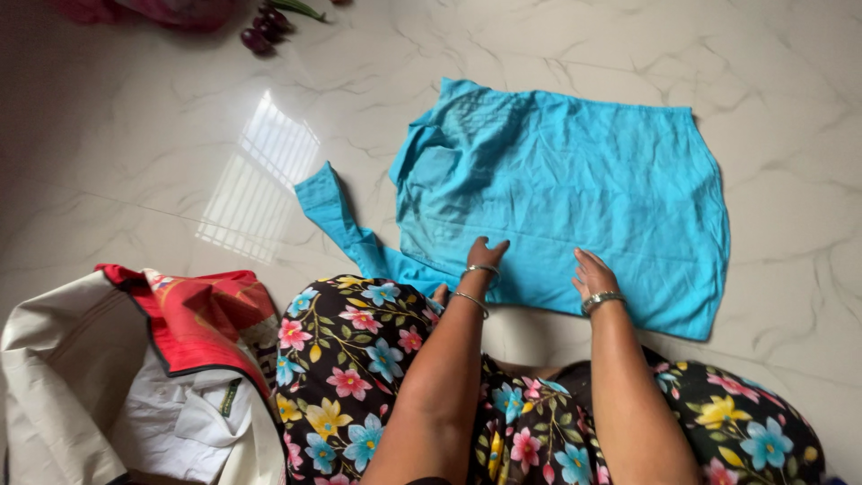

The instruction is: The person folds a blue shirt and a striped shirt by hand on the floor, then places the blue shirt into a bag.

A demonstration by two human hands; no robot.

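Blue garment [575,207] flat on marble floor [162,153]; L hand [485,256] & R hand [593,274] pressed on near edge, grip apart, fingers flat.

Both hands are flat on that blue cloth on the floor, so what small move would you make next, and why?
Probably reach the left hand to the loose strip sticking out at the left of the blue garment and fold it inward. The cloth lies spread on the marble floor, the right hand pins its near edge, and only that strip breaks the tidy outline.
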